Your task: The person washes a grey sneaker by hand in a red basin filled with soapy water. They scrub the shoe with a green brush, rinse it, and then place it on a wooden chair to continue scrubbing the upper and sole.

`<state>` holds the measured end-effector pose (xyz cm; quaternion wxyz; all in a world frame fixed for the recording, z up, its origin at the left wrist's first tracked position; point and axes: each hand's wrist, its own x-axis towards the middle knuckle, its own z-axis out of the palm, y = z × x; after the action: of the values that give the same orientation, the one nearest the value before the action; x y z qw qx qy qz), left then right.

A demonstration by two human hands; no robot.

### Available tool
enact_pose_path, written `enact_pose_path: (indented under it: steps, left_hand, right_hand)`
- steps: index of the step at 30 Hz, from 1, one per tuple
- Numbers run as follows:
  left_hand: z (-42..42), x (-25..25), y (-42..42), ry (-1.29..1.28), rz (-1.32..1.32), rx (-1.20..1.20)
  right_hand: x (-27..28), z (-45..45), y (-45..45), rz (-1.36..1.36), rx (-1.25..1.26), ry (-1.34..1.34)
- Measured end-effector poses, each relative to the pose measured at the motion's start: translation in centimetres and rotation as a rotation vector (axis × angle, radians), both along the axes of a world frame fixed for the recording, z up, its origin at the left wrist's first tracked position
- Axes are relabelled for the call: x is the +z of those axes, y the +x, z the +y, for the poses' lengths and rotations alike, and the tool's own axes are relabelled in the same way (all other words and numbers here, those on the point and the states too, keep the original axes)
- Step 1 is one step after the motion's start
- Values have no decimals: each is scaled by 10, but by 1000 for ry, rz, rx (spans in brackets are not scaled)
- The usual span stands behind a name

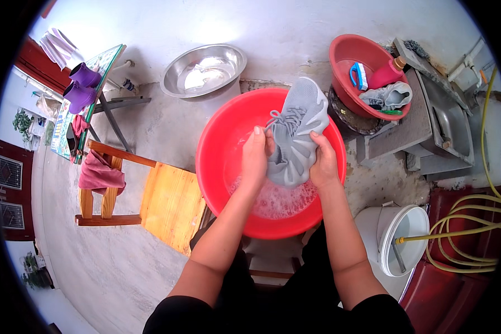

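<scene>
A grey lace-up sneaker point(300, 129) is held over a large red plastic basin point(219, 137), its toe pointing away from me. My left hand point(255, 156) grips the shoe at its opening, thumb up and some fingers hidden behind it. On the opposite side, my right hand point(325, 160) clasps the wavy sole near the heel. Foamy water point(282, 202) lies in the basin below the shoe. In a smaller red basin point(346, 54) at the upper right are a second grey shoe point(388, 98), a blue scrub brush point(360, 76) and a pink bottle point(386, 74).
A steel basin point(173, 79) stands by the wall. Left of me is a wooden chair point(171, 204) with a pink cloth point(100, 173); beyond it, a folding table point(108, 62) carries purple boots point(81, 89). To the right are a white bucket point(371, 227), a yellow hose point(455, 238) and a sink point(455, 125).
</scene>
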<state>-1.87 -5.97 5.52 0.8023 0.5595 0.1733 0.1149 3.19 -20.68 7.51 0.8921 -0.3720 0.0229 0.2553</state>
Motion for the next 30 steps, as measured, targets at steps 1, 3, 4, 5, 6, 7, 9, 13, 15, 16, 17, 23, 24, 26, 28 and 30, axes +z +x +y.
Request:
enact_pose_path:
  steps: [1, 3, 4, 5, 6, 7, 9, 13, 15, 16, 17, 23, 24, 26, 28, 30]
  left_hand:
    - [1, 1, 0, 70, 8, -6]
    - [1, 2, 2, 207, 19, -11]
    - [0, 2, 3, 122, 23, -71]
    - [-2, 1, 5, 37, 27, -129]
    - [-3, -1, 5, -47, 33, -185]
    - [-7, -6, 6, -138, 40, -252]
    - [-16, -14, 5, -321, 54, -383]
    - [-21, -8, 1, -240, -61, -406]
    - [-22, 1, 2, -216, -80, -341]
    - [-22, 4, 3, -208, -88, -337]
    - [-21, 5, 5, -200, -96, -332]
    - [-6, 1, 13, -116, 53, -62]
    - [-4, 0, 14, -102, 27, -45]
    - [-1, -1, 14, -71, -25, -11]
    - [3, -2, 14, -215, -15, -31]
    - [9, -1, 13, -298, -27, -98]
  right_hand:
    - [0, -4, 3, 48, 7, 46]
    - [3, -9, 3, 25, -17, 17]
    - [2, -13, 4, 18, -9, 28]
    - [0, -16, 5, 11, 0, 39]
    - [-4, -17, 5, 3, 10, 86]
    - [-9, -17, 6, -6, 22, 133]
    - [-12, -14, 7, -46, 26, 120]
    - [-8, -2, 10, -212, -77, -48]
    - [-10, 0, 15, -284, -110, -112]
    - [-16, -2, 20, -303, -100, -154]
    - [-21, -3, 24, -322, -89, -196]
    - [-38, -1, 19, -372, 131, -496]
    - [-36, 0, 14, -388, 191, -518]
    - [-33, 4, 10, -377, 245, -511]
    - [-28, 2, 12, -324, 221, -464]
    - [-31, -3, 15, -200, 169, -348]
